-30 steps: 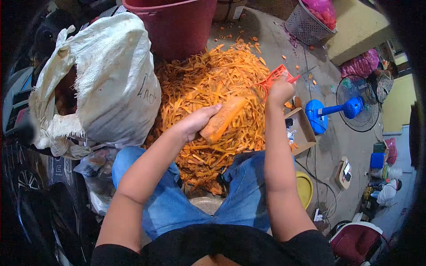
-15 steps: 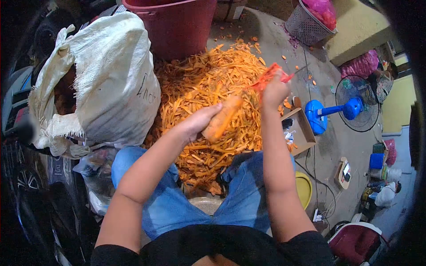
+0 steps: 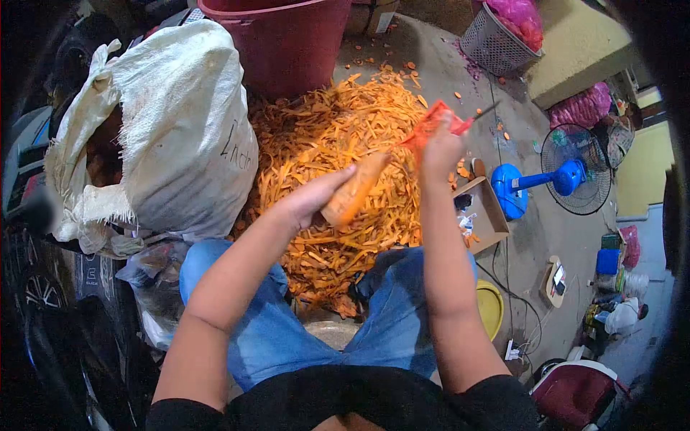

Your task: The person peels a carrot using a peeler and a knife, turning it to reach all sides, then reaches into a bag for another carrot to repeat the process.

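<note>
In my left hand (image 3: 313, 197) lies a thick orange carrot (image 3: 357, 192), gripped near its lower end with the thumb along its side and the other end pointing away from me. My right hand (image 3: 442, 152) is closed around a red-wrapped tool (image 3: 431, 123). A thin dark end sticks out of that tool past the fist, up and to the right. The red part hangs just beyond the carrot's far tip. Under both hands spreads a large heap of orange peel strips (image 3: 309, 251).
A white woven sack (image 3: 180, 122) stands at left, beside a large red tub (image 3: 287, 50). On the right are a cardboard box (image 3: 489, 215), a blue fan (image 3: 543, 176), a yellow-green round container (image 3: 490, 309) and cables. A grey basket (image 3: 496, 43) with a pink bag stands farther back.
My right hand has shifted slightly toward me, with the red-wrapped tool in its grip. The carrot and my left hand have moved a little to the left.
</note>
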{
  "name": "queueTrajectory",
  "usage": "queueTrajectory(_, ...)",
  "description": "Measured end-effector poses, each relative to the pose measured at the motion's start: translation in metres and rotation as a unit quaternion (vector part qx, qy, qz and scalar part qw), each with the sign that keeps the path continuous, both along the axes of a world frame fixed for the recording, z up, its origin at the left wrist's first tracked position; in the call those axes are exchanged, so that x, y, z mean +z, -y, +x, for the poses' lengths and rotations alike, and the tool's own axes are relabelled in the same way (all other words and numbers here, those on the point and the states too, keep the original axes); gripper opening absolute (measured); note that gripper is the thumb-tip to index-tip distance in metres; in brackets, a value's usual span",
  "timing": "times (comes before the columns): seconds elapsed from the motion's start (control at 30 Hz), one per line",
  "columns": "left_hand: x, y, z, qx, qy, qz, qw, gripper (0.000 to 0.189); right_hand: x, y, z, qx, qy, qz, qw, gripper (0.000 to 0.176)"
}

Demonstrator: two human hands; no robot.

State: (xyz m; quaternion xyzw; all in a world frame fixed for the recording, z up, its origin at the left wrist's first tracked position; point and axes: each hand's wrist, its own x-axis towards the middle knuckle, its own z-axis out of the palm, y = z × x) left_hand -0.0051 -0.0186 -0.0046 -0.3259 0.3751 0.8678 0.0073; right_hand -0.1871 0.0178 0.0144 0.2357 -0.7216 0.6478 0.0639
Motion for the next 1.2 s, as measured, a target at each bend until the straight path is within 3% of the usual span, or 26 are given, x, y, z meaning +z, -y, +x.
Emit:
queueTrajectory(0.07, -0.005, 0.009, -0.001, 0.072, -0.004, 0.086, 0.994, 0.035, 0.001, 0.005, 0.021, 0.031, -0.031, 0.014, 0.999, 0.016)
queueTrajectory(0.17, -0.005, 0.02, 0.004, 0.066, -0.047, 0.052, 0.995, 0.034, 0.013, 0.003, 0.02, 0.127, -0.029, 0.019, 0.991, 0.018)
queueTrajectory(0.2, -0.008, 0.025, 0.006, 0.066, -0.043, 0.044, 0.996, 0.035, 0.015, 0.001, 0.012, 0.235, 0.132, -0.018, 0.963, 0.018)
queueTrajectory(0.23, -0.01, 0.026, 0.006, 0.066, -0.042, 0.045, 0.996, 0.035, 0.017, 0.0, 0.005, 0.333, 0.288, -0.055, 0.896, 0.019)
queueTrajectory(0.3, -0.015, 0.028, 0.004, 0.093, -0.007, -0.205, 0.974, 0.04, 0.018, -0.004, -0.007, 0.337, 0.351, -0.053, 0.872, 0.019)
queueTrajectory(0.33, -0.017, 0.031, 0.006, 0.037, 0.118, -0.368, 0.922, 0.046, 0.012, -0.007, -0.015, 0.272, 0.138, 0.1, 0.947, 0.024)
queueTrajectory(0.37, -0.023, 0.035, 0.006, 0.036, 0.117, -0.368, 0.922, 0.046, 0.005, -0.007, -0.021, 0.186, -0.086, 0.246, 0.947, 0.029)
queueTrajectory(0.4, -0.021, 0.036, 0.006, -0.006, 0.177, -0.474, 0.863, 0.047, 0.001, -0.002, -0.017, 0.243, 0.051, 0.085, 0.965, 0.028)
queueTrajectory(0.43, -0.018, 0.036, 0.005, -0.046, 0.235, -0.57, 0.786, 0.047, 0.001, -0.003, -0.018, 0.243, 0.05, 0.086, 0.965, 0.028)
queueTrajectory(0.47, -0.013, 0.037, 0.006, -0.021, 0.172, -0.391, 0.904, 0.042, 0.002, -0.005, -0.017, 0.241, 0.071, 0.099, 0.963, 0.026)
queueTrajectory(0.5, -0.01, 0.037, 0.007, -0.02, 0.173, -0.39, 0.904, 0.042, 0.007, -0.005, -0.01, 0.239, 0.093, 0.111, 0.96, 0.025)
queueTrajectory(0.53, -0.009, 0.036, 0.008, 0.049, 0.094, -0.181, 0.978, 0.04, 0.002, -0.002, -0.008, 0.239, 0.094, 0.111, 0.96, 0.025)
queueTrajectory(0.57, -0.007, 0.036, 0.008, 0.114, 0.01, 0.039, 0.993, 0.038, -0.006, 0.0, -0.007, 0.237, 0.079, 0.096, 0.963, 0.025)
queueTrajectory(0.6, -0.002, 0.035, 0.007, 0.079, 0.013, -0.04, 0.996, 0.034, -0.011, 0.002, -0.004, 0.233, 0.064, 0.082, 0.967, 0.026)
queueTrajectory(0.7, -0.025, 0.03, 0.001, 0.12, 0.038, 0.009, 0.992, 0.035, -0.021, 0.007, 0.011, 0.19, 0.128, 0.124, 0.966, 0.027)
queueTrajectory(0.77, -0.012, 0.023, -0.001, 0.15, 0.053, 0.036, 0.987, 0.033, -0.027, 0.011, 0.032, 0.194, 0.186, 0.12, 0.956, 0.028)
queueTrajectory(0.83, -0.024, 0.023, -0.001, 0.099, -0.101, 0.147, 0.979, 0.032, -0.029, 0.014, 0.057, 0.214, 0.113, -0.008, 0.97, 0.028)
queueTrajectory(0.97, -0.015, 0.007, -0.011, 0.136, -0.025, 0.067, 0.988, 0.036, -0.019, 0.004, 0.079, 0.235, 0.042, 0.043, 0.97, 0.026)
queueTrajectory(1.0, -0.013, 0.01, -0.004, 0.067, -0.04, 0.032, 0.996, 0.035, -0.02, 0.006, 0.072, 0.178, 0.001, 0.067, 0.982, 0.024)
queueTrajectory(1.03, -0.014, 0.007, -0.003, 0.069, -0.041, 0.032, 0.996, 0.035, -0.021, 0.009, 0.061, 0.122, -0.041, 0.09, 0.988, 0.023)
queueTrajectory(1.13, -0.018, -0.002, 0.0, 0.019, -0.043, 0.081, 0.996, 0.033, -0.034, 0.014, 0.002, 0.032, -0.021, 0.101, 0.994, 0.019)
queueTrajectory(1.2, -0.019, -0.001, 0.001, 0.024, -0.042, 0.099, 0.994, 0.033, -0.035, 0.012, -0.012, 0.012, 0.101, 0.072, 0.992, 0.017)
